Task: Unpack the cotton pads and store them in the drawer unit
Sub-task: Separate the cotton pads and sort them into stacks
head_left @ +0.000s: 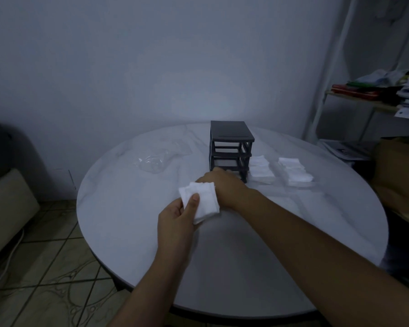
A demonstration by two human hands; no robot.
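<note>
A dark drawer unit (230, 147) stands on the round white table (281, 256), its slots showing as open frames. My left hand (175, 223) holds a stack of white cotton pads (202, 200), thumb pressed on top. My right hand (219, 185) reaches to the foot of the unit, its fingertips hidden at the lowest slot; what it holds cannot be made out. Two clear drawers filled with cotton pads sit right of the unit, one next to it (261, 171) and one further right (294, 174).
Crumpled clear plastic packaging (156, 160) lies on the table left of the unit. A white shelf (373, 100) with papers and clothes stands at the right. A dark seat (0, 175) is at the left, with tiled floor below.
</note>
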